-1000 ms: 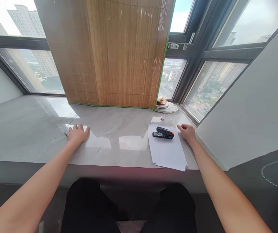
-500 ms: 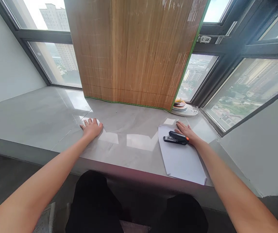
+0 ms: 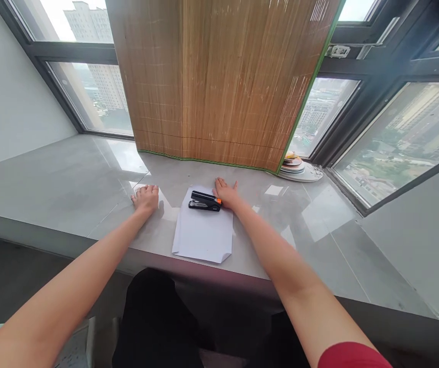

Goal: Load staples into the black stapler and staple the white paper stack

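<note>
A small stack of white paper (image 3: 204, 232) lies on the grey sill, its near right corner curled up. Across the upper part of the sheets rests a black stapler (image 3: 205, 201) with an orange end. My right hand (image 3: 225, 192) is laid at the paper's upper right corner, beside the stapler's orange end, fingers stretched and thumb spread. Left of the paper and apart from it, my left hand (image 3: 145, 198) lies on the sill with its fingers a little bent and spread. A pale patch shows by its fingertips; I cannot tell whether it is glare or an object.
A bamboo blind (image 3: 219, 87) hangs down to the back of the sill (image 3: 50, 189). Stacked plates (image 3: 299, 171) stand in the back right corner by the window. The sill's front edge runs above my knees, and a white slatted thing (image 3: 77, 347) is low at left.
My right hand has moved left across the sill, and the paper with the stapler on it has slid left with it to the middle. My left hand has barely moved.
</note>
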`<state>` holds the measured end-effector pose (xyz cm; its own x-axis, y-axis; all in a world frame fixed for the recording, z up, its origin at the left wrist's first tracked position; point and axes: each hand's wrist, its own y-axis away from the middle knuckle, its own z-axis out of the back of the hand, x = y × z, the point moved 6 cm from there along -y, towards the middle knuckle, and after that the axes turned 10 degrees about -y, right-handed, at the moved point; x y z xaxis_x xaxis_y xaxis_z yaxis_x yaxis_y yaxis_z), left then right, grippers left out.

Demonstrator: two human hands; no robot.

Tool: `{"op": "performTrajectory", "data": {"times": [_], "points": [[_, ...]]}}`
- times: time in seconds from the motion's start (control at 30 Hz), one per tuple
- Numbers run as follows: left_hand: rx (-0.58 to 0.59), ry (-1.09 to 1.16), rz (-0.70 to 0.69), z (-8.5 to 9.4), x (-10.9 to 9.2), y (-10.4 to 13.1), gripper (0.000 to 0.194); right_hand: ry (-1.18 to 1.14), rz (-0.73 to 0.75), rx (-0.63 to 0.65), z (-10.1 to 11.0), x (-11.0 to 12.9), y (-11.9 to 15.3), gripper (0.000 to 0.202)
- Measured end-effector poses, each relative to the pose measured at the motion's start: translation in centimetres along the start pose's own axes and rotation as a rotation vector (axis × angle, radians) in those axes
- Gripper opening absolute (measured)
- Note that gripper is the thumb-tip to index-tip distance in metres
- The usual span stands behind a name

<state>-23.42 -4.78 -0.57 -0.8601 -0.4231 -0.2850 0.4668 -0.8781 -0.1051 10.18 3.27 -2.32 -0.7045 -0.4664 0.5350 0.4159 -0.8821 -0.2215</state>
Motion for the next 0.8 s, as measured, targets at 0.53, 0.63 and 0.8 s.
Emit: {"op": "performTrajectory", "data": {"times": [0.53, 0.63, 0.8], "points": [[0.038, -0.02, -0.002, 0.6, -0.5, 0.5, 0.057, -0.431, 0.074, 0.014, -4.9, 6.7, -5.2, 0.058], [0.059, -0.06, -0.002, 0.7, -0.8, 0.8, 0.056, -0.534, 0.055, -0.115, -2.4, 5.9, -2.1, 0.06], [0.038, -0.079, -0.028, 0.7, -1.1, 1.0, 0.057, -0.361, -0.048, -0.011, 2.1, 4.8, 11.0, 0.057]]}}
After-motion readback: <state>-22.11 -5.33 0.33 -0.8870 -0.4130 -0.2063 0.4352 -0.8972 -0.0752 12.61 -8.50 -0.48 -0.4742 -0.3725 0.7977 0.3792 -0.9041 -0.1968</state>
